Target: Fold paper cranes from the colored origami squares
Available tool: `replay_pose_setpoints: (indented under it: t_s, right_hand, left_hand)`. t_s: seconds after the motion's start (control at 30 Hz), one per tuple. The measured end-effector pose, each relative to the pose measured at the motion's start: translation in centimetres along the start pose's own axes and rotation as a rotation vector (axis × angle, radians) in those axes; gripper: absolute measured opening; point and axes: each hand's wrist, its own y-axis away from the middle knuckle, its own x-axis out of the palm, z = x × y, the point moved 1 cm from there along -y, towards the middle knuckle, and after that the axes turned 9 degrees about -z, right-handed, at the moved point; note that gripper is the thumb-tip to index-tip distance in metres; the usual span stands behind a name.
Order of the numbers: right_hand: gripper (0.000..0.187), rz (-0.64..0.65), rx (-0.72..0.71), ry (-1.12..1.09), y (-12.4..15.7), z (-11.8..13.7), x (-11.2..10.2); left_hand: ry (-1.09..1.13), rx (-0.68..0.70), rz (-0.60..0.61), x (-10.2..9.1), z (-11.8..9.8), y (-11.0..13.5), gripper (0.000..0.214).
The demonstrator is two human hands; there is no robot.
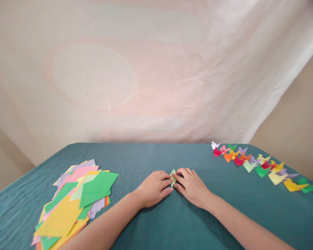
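A small piece of pale green folded paper stands between my two hands at the middle of the table. My left hand grips its left edge, with the fingers and thumb closed at the paper. From the other side, my right hand pinches the right edge, its fingers bent over. The top of the paper comes to a narrow point. Fingertips cover much of its lower part, so the folds there are hidden.
Loose sheets of coloured paper lie in an overlapping pile on the left. Several small folded paper birds stand in slanting rows at the right. A dark green cloth covers the table, and a pale curtain hangs behind it.
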Motion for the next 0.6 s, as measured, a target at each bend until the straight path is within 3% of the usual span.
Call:
replay_pose_setpoints:
  t_s: [0.47,0.6]
  right_hand:
    - [0.021,-0.121,0.058,-0.129,0.49,-0.02,0.18]
    - [0.018,-0.135,0.155,-0.158,0.42,-0.49,0.51]
  left_hand:
    - [-0.108,-0.008,-0.007,0.38,-0.29,0.37,0.032]
    - [-0.127,-0.025,0.012,0.28,-0.64,0.82,0.038]
